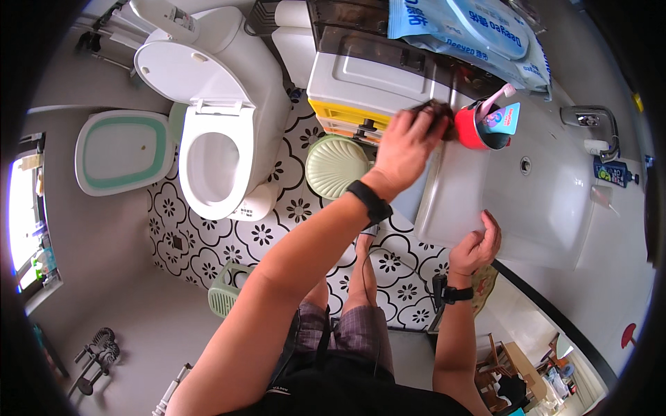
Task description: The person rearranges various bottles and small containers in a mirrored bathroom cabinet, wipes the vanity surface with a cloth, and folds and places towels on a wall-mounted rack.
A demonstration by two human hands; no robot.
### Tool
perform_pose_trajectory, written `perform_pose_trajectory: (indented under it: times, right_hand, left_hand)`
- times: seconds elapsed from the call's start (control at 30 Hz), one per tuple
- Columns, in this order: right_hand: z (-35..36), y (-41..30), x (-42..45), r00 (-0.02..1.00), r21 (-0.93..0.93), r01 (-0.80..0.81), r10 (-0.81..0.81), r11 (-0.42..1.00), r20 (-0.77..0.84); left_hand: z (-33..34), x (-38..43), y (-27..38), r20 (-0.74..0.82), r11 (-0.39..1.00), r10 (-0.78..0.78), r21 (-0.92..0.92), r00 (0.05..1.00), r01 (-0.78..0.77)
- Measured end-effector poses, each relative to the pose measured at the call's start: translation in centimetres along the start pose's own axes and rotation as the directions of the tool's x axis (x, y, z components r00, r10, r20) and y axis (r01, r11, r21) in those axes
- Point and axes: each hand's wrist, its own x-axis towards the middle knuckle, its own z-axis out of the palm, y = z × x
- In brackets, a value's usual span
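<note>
My left hand (408, 145) has its fingers closed on a dark brown item (442, 117), too blurred to name for certain. It is beside the front edge of the white drawer cabinet (369, 78) and next to a red cup (468, 127). In that cup stand a pink toothbrush (494, 101) and a toothpaste tube (502, 120). My right hand (477, 247) holds nothing; its fingers are partly curled over the near end of the white washbasin (541, 208).
Wipes packs (484, 36) lie behind the cup. A faucet (588, 117) and a dark pump bottle (611, 172) line the basin's far side. Left are a green stool (337, 166), an open toilet (250, 156) and a baby bathtub (80, 151). A cable crosses the patterned floor near my legs.
</note>
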Motion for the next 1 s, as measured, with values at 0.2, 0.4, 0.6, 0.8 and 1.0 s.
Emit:
perform_pose_trajectory:
  times: [0.2,0.4,0.6,0.8,1.0]
  right_hand:
    - [-0.1,-0.3,0.2,1.000,-0.017,-0.012,0.012,1.000,0.000]
    - [0.0,-1.0,0.4,0.995,-0.063,-0.087,0.089,0.994,0.034]
    - [-1.7,-7.0,1.4,0.946,0.580,-0.309,0.179,0.754,0.271]
    - [-0.8,-6.6,3.3,0.853,0.499,-0.491,0.278,0.714,0.441]
    - [1.1,-5.0,5.0,0.983,0.299,-0.100,0.049,0.949,0.175]
  left_hand:
    - [-0.2,-3.3,1.7,0.076,0.744,-0.379,-0.568,0.922,0.353]
    - [-1.6,-6.8,4.5,0.456,0.244,-0.635,-0.647,0.623,0.722]
    - [-5.3,-4.3,9.0,0.325,0.477,-0.498,-0.671,0.803,0.568]
    - [-6.4,-5.4,8.6,0.521,0.379,-0.381,-0.665,0.763,0.644]
    - [-7.0,-7.6,8.7,0.572,0.319,-0.488,-0.587,0.660,0.744]
